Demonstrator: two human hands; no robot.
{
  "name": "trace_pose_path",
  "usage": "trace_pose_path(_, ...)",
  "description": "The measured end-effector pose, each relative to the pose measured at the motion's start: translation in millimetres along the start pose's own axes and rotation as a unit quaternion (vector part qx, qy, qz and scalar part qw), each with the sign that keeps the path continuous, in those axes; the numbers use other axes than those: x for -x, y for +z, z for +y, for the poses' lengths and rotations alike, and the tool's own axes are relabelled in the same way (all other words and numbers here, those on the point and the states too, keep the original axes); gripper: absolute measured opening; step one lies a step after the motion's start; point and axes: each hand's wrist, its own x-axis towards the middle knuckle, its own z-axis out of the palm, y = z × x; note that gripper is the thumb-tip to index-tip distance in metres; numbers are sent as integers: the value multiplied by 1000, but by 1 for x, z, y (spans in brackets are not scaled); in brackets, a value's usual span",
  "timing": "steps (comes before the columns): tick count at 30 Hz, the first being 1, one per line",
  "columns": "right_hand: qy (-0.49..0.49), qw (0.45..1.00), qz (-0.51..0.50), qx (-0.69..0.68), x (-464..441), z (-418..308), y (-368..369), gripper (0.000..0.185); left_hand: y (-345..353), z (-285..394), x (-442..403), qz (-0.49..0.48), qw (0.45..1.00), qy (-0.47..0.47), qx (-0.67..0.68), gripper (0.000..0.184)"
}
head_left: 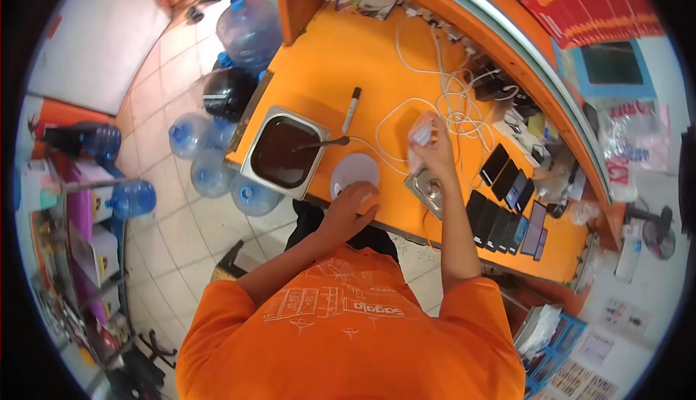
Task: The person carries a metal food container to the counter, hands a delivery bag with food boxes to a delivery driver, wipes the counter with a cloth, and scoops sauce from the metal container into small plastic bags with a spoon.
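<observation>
My left hand (351,208) is at the near edge of the orange table, its fingers curled on the rim of a pale round disc (354,171), perhaps a lid. Crumpled pinkish-white material, a tissue or thin plastic (418,138), is gripped in my right hand (437,157). Just below that hand lies a small shiny metal container (429,191), partly covered by my wrist. To the left stands a square metal pan (324,164) of dark brown liquid. A dark spoon (322,143) sticks out over its right rim. Farther back lies a black-and-white marker (351,110).
Several phones (500,219) lie in rows at the right of the table (312,59). White cables (453,103) tangle behind my right hand. Large blue water bottles (250,30) stand on the tiled floor to the left. A raised orange ledge (536,67) bounds the table's back.
</observation>
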Motion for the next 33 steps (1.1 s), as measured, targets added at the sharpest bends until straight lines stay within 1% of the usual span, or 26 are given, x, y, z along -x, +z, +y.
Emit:
trace_pose_path(1,58,983,-27,-169,13,-20,-1,83,2,3,-9,64,997,36,-23,48)
trace_pose_path(2,85,976,-62,-189,27,-49,-4,85,-2,9,-19,56,997,55,-22,48)
trace_pose_path(3,107,967,-95,-208,44,-71,-7,87,-7,17,-31,40,998,50,-17,63)
trace_pose_path(4,60,975,-95,-191,59,-75,-4,90,-8,25,-42,27,999,43,-13,77)
trace_pose_path(5,13,980,-98,-173,72,-76,-3,93,-6,24,-51,23,998,64,-13,77)
trace_pose_path(6,2,982,-84,-169,82,-80,-7,93,-2,19,-57,-55,995,24,83,78)
trace_pose_path(7,-9,992,-55,-111,90,-83,-11,88,1,15,-62,-132,976,-21,173,79)
trace_pose_path(8,-20,998,-29,-55,97,-83,-15,84,4,12,-68,-158,976,-28,145,72)
trace_pose_path(9,-33,997,-24,-60,105,-64,-18,84,5,13,-72,-154,979,-19,134,72)
trace_pose_path(11,16,997,64,-33,117,14,-29,64,16,16,-84,-75,995,0,64,67)
trace_pose_path(12,30,995,45,86,125,47,-38,54,30,-12,-100,-74,997,26,-5,66)
trace_pose_path(13,50,978,26,202,132,59,-48,43,28,-4,-113,-84,996,38,-8,66)
trace_pose_path(15,86,977,51,188,144,74,-51,39,28,12,-136,11,964,46,-263,65)
trace_pose_path(16,118,976,61,173,147,76,-49,36,34,13,-139,4,962,53,-268,65)
trace_pose_path(18,89,979,54,173,143,94,-49,39,49,15,-147,192,876,89,-434,60)
trace_pose_path(19,59,981,40,180,141,99,-50,42,51,22,-146,180,875,100,-438,60)
trace_pose_path(20,71,981,53,171,140,104,-50,42,50,30,-140,141,918,131,-346,58)
trace_pose_path(21,53,978,60,193,136,102,-54,51,55,37,-131,97,951,157,-249,55)
trace_pose_path(22,34,974,64,215,135,97,-57,60,62,40,-115,20,973,67,-221,53)
trace_pose_path(23,45,974,72,208,135,91,-61,60,68,39,-97,-53,979,-26,-193,52)
trace_pose_path(25,0,974,13,228,139,80,-65,89,92,36,-68,-145,964,-189,-116,47)
trace_pose_path(26,12,974,20,224,140,86,-58,89,107,15,-50,-158,962,-188,-121,47)
trace_pose_path(28,-48,952,7,301,140,101,-43,109,139,-38,-24,-103,961,-241,87,51)
trace_pose_path(29,-45,955,3,293,144,104,-42,109,147,-26,-19,-103,960,-248,82,51)
trace_pose_path(31,-63,948,42,310,135,109,-42,112,160,13,-24,16,864,-410,291,57)
trace_pose_path(33,-27,951,-2,308,124,91,-56,114,163,-2,-24,28,824,-402,397,58)
